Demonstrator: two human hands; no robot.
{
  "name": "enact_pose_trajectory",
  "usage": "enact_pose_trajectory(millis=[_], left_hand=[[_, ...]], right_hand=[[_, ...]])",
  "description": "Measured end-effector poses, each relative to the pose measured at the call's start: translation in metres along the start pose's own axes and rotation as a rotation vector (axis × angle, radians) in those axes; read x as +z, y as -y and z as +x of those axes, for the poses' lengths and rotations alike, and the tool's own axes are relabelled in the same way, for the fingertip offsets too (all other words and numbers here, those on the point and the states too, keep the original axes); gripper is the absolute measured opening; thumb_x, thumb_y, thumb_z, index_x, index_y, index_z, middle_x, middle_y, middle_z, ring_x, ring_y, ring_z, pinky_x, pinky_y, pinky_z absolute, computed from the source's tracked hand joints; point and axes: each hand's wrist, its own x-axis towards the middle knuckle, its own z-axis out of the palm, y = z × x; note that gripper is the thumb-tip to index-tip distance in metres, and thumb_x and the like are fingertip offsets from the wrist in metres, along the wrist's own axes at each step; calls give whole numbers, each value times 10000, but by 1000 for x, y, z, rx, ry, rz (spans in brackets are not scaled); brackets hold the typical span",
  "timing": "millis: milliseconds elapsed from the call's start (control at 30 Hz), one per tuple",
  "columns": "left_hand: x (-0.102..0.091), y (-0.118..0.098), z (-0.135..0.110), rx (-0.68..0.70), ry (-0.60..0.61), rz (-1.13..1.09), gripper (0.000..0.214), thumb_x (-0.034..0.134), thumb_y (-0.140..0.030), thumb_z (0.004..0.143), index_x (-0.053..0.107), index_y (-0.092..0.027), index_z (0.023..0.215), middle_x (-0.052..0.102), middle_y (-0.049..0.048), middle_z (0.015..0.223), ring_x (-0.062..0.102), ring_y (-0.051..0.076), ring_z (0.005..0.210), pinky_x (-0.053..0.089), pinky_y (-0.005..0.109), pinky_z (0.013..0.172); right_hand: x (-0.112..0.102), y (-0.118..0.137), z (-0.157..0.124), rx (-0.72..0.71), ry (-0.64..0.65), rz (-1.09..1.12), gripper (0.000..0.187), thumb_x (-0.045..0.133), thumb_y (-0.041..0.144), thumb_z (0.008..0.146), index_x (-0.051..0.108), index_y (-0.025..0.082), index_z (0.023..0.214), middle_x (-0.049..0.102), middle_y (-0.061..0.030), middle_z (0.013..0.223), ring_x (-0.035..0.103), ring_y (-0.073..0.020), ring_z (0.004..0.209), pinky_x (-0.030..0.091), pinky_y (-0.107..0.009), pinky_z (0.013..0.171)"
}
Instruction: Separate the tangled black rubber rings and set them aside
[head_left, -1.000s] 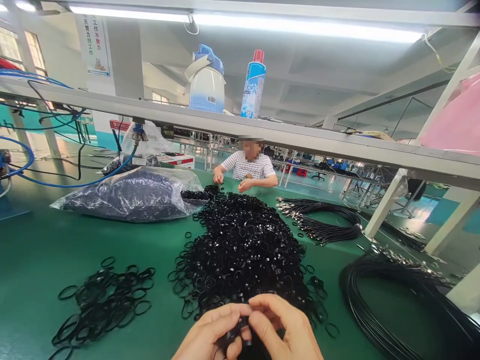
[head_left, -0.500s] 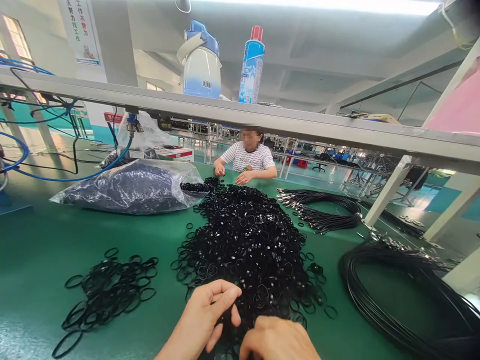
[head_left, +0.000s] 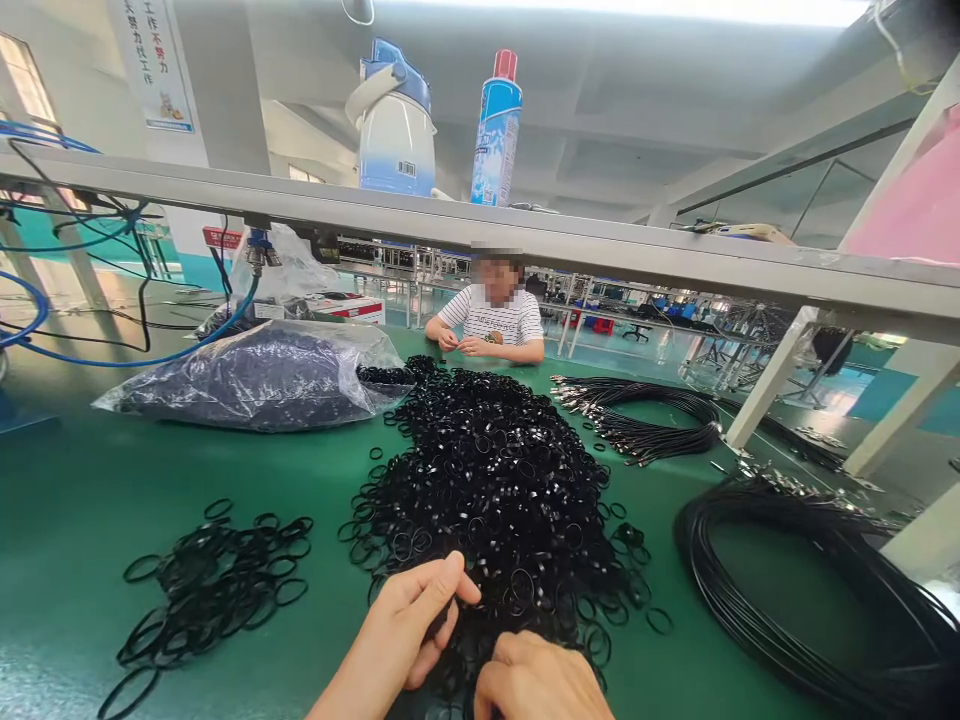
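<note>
Two hands sit at the bottom middle, on the near edge of the black rings [head_left: 487, 470] heaped mid-frame. The left hand [head_left: 409, 630] pinches some rings, fingers close together. The right hand [head_left: 540, 685] curls down and its back hides the fingers, so I cannot tell its grip. A small ring pile [head_left: 210, 590] lies lower left, a cable coil [head_left: 810, 600] lower right, and a bag [head_left: 247, 380] upper left.

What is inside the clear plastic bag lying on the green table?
The plastic bag holds a dark mass, seemingly black rings like those spilling at its mouth. Glare and folds hide single pieces and the bottom.
</note>
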Motion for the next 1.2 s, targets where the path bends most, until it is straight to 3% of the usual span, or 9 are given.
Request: enact_pose_trajectory(millis=[100, 200, 333, 433, 600, 767, 933, 1100, 1200], left_hand=[[1, -1, -1, -87, 78, -109, 515, 563, -678, 673, 600, -181, 803, 419, -92, 537, 174, 14, 355, 46, 163, 341], [1, 3, -2, -72, 123, 29, 443, 588, -636, 684, 560, -195, 724, 313, -119, 468, 158, 34, 359, 75, 173, 331], [5, 2, -8, 155, 70, 322, 303, 591, -492, 758, 624, -191, 737, 554, -43, 632, 495, 112, 618, 386, 189, 564], [8, -1, -12, 193, 82, 476, 287, 526, -454, 805, 620, -188, 749, 594, -19, 758, 513, 159, 780, 386, 228, 719], [8, 0, -11, 175, 39, 579, 323, 431, -466, 843, 464, -200, 664, 396, -60, 614, 369, 123, 610, 303, 219, 561], [2, 3, -5, 195, -10, 420, 352, 407, -506, 847, 420, -209, 659, 295, -83, 586, 280, 99, 538, 250, 198, 483], [-6, 1, 1, 68, -64, 177, 420, 406, -643, 779, 349, -244, 663, 156, -127, 499, 114, 79, 426, 112, 196, 389], [-9, 1, 1, 194, -36, 413, 374, 555, -517, 768, 494, -186, 604, 413, -69, 545, 378, 101, 537, 283, 197, 508], [-7, 3, -2, 235, -1, 440, 282, 589, -466, 770, 641, -203, 858, 556, -32, 694, 477, 140, 671, 350, 218, 606]], right_hand=[[-4, -1, 0, 53, -165, 173, 213, 612, 46, 648, 669, 249, 676, 679, 16, 774, 621, -175, 772, 332, -233, 591], [-18, -3, -4, 71, -371, 515, 178, 548, 80, 704, 644, 225, 736, 637, 18, 723, 598, -146, 704, 396, -222, 633], [-21, -9, -3, 90, -342, 917, 91, 588, 230, 723, 621, 178, 791, 630, -24, 732, 606, -176, 697, 466, -255, 628], [-16, -10, -1, 81, -350, 959, 129, 614, 225, 695, 616, 166, 810, 626, -34, 757, 588, -170, 690, 473, -276, 654], [-14, -6, -1, 77, -389, 935, 100, 545, 111, 668, 573, 179, 736, 579, 11, 649, 564, -145, 608, 452, -265, 608], [-11, -12, 2, -7, -334, 1260, 92, 598, 180, 715, 554, 164, 795, 506, 43, 648, 517, -98, 571, 419, -237, 592], [-10, -19, 5, 37, -453, 1346, 166, 678, 254, 694, 619, 144, 804, 504, 48, 619, 504, -78, 541, 401, -212, 555], [-11, -17, 6, 49, -422, 1411, 304, 770, 353, 630, 673, 130, 811, 592, 3, 625, 604, -125, 577, 428, -228, 566], [-11, -15, 5, 62, -424, 1425, 318, 788, 352, 605, 688, 131, 810, 617, -8, 622, 623, -136, 590, 440, -233, 577]])
